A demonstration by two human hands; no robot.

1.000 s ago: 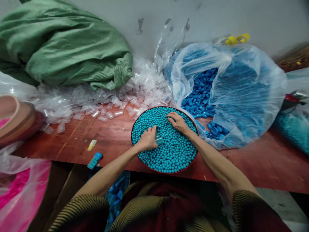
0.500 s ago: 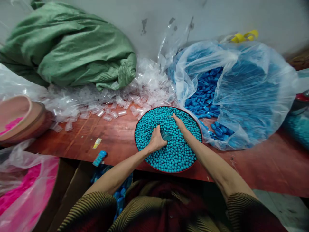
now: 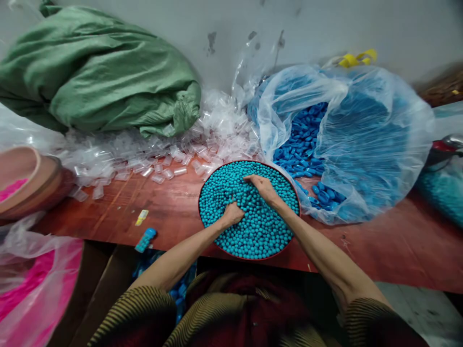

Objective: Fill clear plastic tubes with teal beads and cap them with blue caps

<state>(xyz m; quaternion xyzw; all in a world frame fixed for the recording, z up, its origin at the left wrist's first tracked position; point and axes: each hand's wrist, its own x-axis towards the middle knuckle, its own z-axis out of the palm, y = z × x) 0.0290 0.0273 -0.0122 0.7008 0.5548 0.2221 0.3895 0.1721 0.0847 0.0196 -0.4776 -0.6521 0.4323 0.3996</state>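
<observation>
A round red-rimmed tub [image 3: 297,212] is filled with turquoise beads [image 3: 255,238]. My left hand [image 3: 233,214] is closed and pushed into the beads left of the tub's middle. The small clear plastic bottle seen in its grip a moment ago is now hidden by the hand and the beads. Farther back and to the right, my right hand [image 3: 263,189] is over the beads, palm down, fingers stretched leftward and slightly bent. Its fingertips touch the bead surface, and I see nothing held in it.
Clear plastic bottles [image 3: 224,127] lie heaped behind the tub, beneath a green sack [image 3: 108,72]. At right a clear bag [image 3: 376,144] holds blue caps [image 3: 307,137]. A bead-filled, blue-capped bottle [image 3: 146,240] lies by the red tabletop's [image 3: 170,202] front edge; a pink bowl [image 3: 21,168] stands left.
My left hand has closed and sunk into the beads, and the clear bottle has gone from sight. My right hand has shifted slightly left, its fingers bending toward the left hand.
</observation>
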